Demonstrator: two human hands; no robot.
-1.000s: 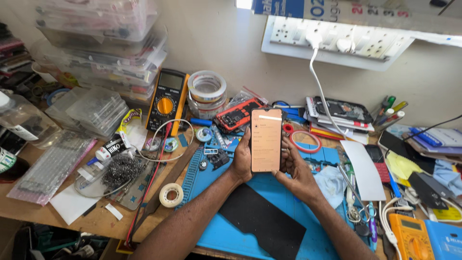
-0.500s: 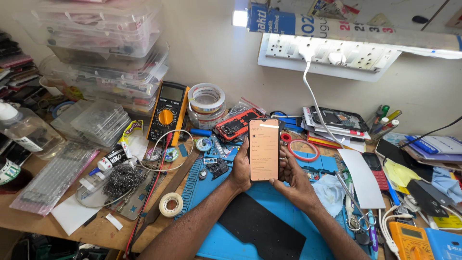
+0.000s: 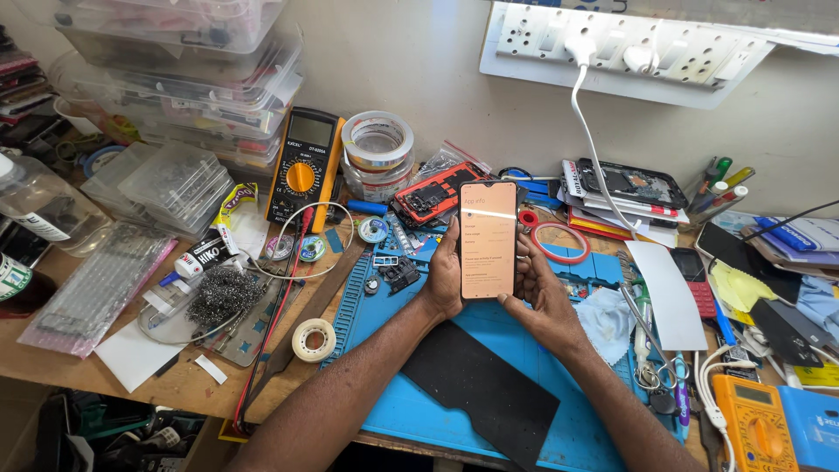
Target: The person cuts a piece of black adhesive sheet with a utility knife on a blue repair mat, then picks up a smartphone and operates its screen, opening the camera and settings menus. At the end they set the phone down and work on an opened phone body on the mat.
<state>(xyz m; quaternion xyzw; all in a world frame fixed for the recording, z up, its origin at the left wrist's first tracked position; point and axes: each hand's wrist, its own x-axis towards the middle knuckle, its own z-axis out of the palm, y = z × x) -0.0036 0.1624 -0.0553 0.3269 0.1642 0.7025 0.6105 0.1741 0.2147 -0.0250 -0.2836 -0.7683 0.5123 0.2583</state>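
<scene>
Lit phone [image 3: 488, 239] upright over blue mat [image 3: 454, 411], clasped on both edges by left hand [image 3: 444, 281] and right hand [image 3: 540, 293], multimeter [image 3: 303, 168] up-left of mat.

Yellow multimeter [image 3: 301, 166] at 10 o'clock, tape rolls [image 3: 377, 144] at 11, white power strip [image 3: 625, 48] at 1, steel wool [image 3: 215, 295] at 9.

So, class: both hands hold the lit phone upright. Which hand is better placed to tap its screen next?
Probably the right hand: its thumb lies at the smartphone screen's lower edge, while the left hand wraps the side, steadying it.
</scene>
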